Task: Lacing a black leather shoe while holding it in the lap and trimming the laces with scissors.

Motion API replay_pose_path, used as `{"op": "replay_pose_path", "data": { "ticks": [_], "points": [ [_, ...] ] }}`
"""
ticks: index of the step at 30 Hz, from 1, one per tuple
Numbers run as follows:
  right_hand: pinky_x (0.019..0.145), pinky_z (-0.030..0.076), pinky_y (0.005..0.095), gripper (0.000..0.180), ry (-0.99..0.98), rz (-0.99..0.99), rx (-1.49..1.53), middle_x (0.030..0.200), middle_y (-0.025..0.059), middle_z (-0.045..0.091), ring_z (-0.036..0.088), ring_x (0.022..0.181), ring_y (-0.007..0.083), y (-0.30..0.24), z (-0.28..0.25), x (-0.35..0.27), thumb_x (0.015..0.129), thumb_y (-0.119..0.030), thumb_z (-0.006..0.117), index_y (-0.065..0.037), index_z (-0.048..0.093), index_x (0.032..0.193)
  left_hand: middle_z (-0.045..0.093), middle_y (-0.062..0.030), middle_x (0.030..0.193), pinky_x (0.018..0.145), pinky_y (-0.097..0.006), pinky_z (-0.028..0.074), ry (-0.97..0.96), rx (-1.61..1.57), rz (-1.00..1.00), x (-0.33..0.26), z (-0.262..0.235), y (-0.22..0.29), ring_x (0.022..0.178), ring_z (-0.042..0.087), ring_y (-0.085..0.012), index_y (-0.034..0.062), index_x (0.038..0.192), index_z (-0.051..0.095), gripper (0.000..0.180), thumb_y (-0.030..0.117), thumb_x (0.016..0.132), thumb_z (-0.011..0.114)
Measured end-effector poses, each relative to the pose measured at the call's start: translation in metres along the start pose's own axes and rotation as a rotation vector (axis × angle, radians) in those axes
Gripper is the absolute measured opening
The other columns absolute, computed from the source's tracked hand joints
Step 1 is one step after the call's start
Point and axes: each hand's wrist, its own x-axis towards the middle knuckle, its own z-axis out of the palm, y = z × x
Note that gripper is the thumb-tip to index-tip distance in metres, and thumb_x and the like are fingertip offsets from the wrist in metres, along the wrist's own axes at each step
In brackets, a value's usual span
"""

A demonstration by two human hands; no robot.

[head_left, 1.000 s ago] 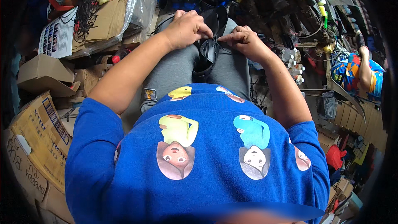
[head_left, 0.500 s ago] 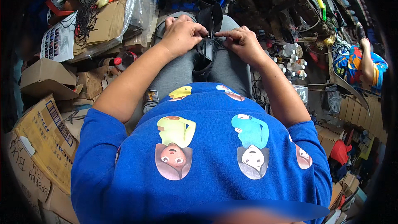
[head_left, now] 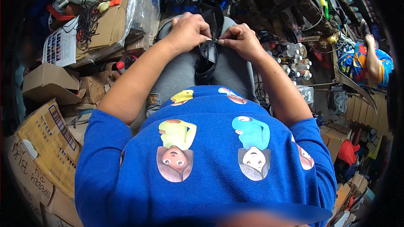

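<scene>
Seated worker's lap, at 12 o'clock of frame: left hand (head_left: 188, 30) and right hand (head_left: 240, 39), both pinched shut on the top edge of a black leather piece (head_left: 208, 54), probably light, pliable and best held by its edges.

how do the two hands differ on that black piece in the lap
The left hand lies knuckles up, fingers curled over the top of the black piece; the right hand comes in from the side and pinches its edge with its fingertips. The left hand sits slightly higher in the picture than the right hand. Both are bare and meet at the same spot on the piece.
</scene>
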Motion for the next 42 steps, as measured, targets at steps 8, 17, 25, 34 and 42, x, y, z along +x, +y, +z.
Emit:
{"op": "replay_pose_path", "data": {
  "ticks": [8,17,25,34,42],
  "points": [
    [0.085,0.041,0.0288,0.017,-0.015,-0.080,0.188,0.100,0.0047,0.049,0.050,0.096,0.0162,0.026,-0.008,-0.011,0.076,-0.017,0.075,-0.005,0.065,0.081,0.062,-0.0088,0.083,0.080,-0.041,0.043,-0.082,0.066,0.097,-0.011,-0.012,0.005,0.089,0.057,-0.0285,0.0086,0.085,0.062,0.010,0.015,0.077,0.064],
    [0.075,0.046,0.0308,0.017,0.057,0.002,0.213,0.094,0.0070,0.055,0.057,0.085,0.0179,0.030,-0.048,-0.021,0.079,-0.020,0.070,-0.005,0.065,0.085,0.063,-0.0134,0.084,0.077,-0.043,0.046,-0.176,0.102,0.185,0.000,-0.012,0.010,0.087,0.059,-0.0324,0.0079,0.091,0.061,0.012,0.008,0.080,0.055],
    [0.085,0.042,0.0423,0.016,0.033,-0.168,-0.418,0.097,0.0058,0.061,0.057,0.100,0.0268,0.002,-0.051,0.006,0.081,-0.026,0.063,-0.014,0.066,0.089,0.061,-0.0149,0.082,0.075,-0.045,0.046,-0.152,0.185,0.239,0.001,-0.010,0.003,0.085,0.058,-0.0338,0.0085,0.092,0.060,0.013,0.008,0.080,0.054],
    [0.079,0.040,0.0384,0.011,-0.211,-0.476,-0.722,0.078,0.0029,0.063,0.061,0.086,0.0222,-0.018,-0.011,0.016,0.082,-0.016,0.053,-0.015,0.059,0.090,0.063,-0.0081,0.082,0.080,-0.042,0.043,-0.142,0.206,0.366,-0.007,-0.021,-0.016,0.088,0.057,-0.0286,0.0116,0.094,0.059,0.016,0.009,0.080,0.050],
    [0.076,0.044,0.0341,0.003,-0.135,0.212,-0.505,0.078,0.0048,0.064,0.062,0.080,0.0217,0.057,-0.104,-0.040,0.081,-0.013,0.059,-0.011,0.060,0.083,0.061,-0.0160,0.086,0.075,-0.037,0.046,-0.045,0.217,-0.035,-0.083,-0.107,-0.073,0.083,0.059,-0.0318,-0.0009,0.092,0.058,0.018,-0.004,0.075,0.052]
  ]
}}
